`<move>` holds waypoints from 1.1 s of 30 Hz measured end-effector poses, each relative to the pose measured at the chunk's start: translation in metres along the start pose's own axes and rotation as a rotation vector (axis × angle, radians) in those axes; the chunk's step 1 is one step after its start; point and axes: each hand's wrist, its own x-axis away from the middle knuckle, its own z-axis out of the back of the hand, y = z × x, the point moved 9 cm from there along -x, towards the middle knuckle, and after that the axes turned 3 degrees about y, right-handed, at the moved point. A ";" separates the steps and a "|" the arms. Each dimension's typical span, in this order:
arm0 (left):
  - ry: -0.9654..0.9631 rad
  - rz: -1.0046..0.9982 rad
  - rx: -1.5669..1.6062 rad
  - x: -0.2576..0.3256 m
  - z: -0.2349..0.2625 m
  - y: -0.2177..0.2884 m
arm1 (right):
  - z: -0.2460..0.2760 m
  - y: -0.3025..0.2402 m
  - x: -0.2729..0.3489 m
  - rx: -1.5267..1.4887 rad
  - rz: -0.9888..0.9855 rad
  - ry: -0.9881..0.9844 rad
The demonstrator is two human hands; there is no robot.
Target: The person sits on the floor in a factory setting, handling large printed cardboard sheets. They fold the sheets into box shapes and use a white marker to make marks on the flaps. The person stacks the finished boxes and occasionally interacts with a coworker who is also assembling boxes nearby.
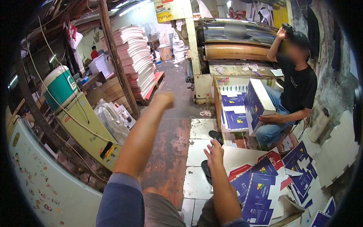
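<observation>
My left hand (165,100) is stretched out ahead over the stained floor, blurred by motion, and its fingers cannot be made out. My right hand (216,153) is lower and nearer, raised over the white floor tiles with its fingers apart and nothing in it. Nearest to it on the right lie blue printed cardboard sheets (259,195), cut in stepped outlines and piled with red and white ones. Beyond it, a seated person (298,81) in a black shirt steadies a thick upright stack of blue printed sheets (254,104) with one hand and raises the other to the head.
A wooden-sided bin (218,109) holds more blue sheets beside the person. Behind it stands a large roller machine (242,51). Tall pink-and-white paper stacks (130,60) rest on a red pallet. On my left are a wooden post (117,56), a yellowish cabinet (85,132) and a stickered fridge (45,181).
</observation>
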 end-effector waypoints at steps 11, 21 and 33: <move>0.117 -0.615 0.319 0.081 0.085 0.253 | 0.002 0.037 -0.037 0.115 0.001 0.001; 0.252 -1.331 0.334 0.272 0.168 0.502 | 0.023 0.036 -0.050 0.089 0.107 -0.016; -0.114 0.089 0.006 -0.032 -0.046 0.001 | 0.029 -0.013 0.008 -0.133 -0.054 0.041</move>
